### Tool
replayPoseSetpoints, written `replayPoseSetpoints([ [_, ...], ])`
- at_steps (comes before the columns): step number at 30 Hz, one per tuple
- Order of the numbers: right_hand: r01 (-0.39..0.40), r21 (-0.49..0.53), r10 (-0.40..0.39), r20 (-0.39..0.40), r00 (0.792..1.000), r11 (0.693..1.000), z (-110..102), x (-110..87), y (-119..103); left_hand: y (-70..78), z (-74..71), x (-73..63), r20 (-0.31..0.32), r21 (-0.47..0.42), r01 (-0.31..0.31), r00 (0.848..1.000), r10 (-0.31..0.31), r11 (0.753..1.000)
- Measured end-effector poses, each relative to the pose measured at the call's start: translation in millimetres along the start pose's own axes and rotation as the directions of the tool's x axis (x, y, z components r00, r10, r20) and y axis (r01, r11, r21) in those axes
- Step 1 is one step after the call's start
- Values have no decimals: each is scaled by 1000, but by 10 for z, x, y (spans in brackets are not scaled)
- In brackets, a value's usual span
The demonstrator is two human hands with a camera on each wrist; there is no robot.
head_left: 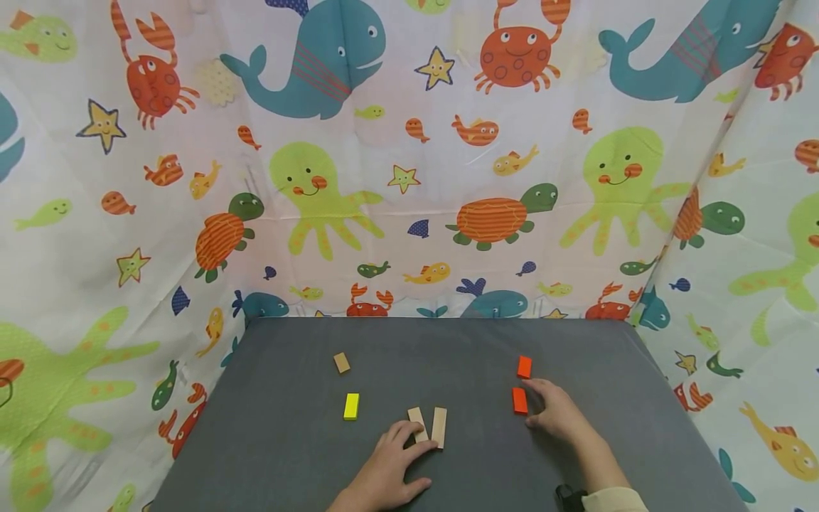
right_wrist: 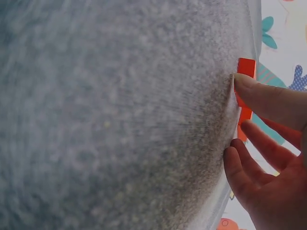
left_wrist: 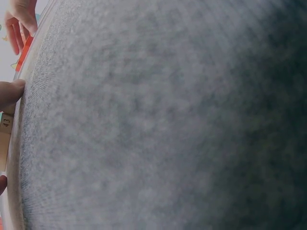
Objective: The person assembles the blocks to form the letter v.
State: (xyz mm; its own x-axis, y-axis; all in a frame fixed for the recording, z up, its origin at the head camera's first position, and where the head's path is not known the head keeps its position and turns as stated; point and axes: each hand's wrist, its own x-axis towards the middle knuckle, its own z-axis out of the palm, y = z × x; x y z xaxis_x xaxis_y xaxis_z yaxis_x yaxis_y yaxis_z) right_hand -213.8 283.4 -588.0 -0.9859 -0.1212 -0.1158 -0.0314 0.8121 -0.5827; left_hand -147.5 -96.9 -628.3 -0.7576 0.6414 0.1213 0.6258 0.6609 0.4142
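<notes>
My left hand (head_left: pixel 392 466) rests over a plain wooden block (head_left: pixel 416 416), fingertips touching it. One finger reaches to the lower end of a second wooden block (head_left: pixel 439 427) close beside it, while the thumb is spread away. In the left wrist view a block end (left_wrist: pixel 6 123) marked 43 shows between two fingers. My right hand (head_left: pixel 558 411) is spread beside the nearer red block (head_left: pixel 520 401), thumb near its lower end. Its index fingertip is by the farther red block (head_left: pixel 525 367). In the right wrist view the thumb overlaps a red block (right_wrist: pixel 246 66).
A yellow block (head_left: pixel 351 406) and a small wooden block (head_left: pixel 342 363) lie on the left part of the grey table (head_left: pixel 288 455). Behind the table and at its sides hangs a curtain (head_left: pixel 397 284) printed with sea animals.
</notes>
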Motion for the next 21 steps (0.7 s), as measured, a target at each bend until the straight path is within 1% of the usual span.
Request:
replayPoseSetpoints([
  [7, 26, -19, -26, -14, 1000, 999, 17, 30, 15, 15, -8, 24, -13, 22, 3, 1000, -3, 1000],
  [12, 34, -8, -34, -15, 999, 999, 12, 36, 13, 19, -18, 26, -19, 33, 4, 1000, -3, 999],
  [21, 53, -31, -54, -34, 998, 998, 73, 37, 40, 33, -31, 8, 0, 5, 1, 1000, -1, 1000],
])
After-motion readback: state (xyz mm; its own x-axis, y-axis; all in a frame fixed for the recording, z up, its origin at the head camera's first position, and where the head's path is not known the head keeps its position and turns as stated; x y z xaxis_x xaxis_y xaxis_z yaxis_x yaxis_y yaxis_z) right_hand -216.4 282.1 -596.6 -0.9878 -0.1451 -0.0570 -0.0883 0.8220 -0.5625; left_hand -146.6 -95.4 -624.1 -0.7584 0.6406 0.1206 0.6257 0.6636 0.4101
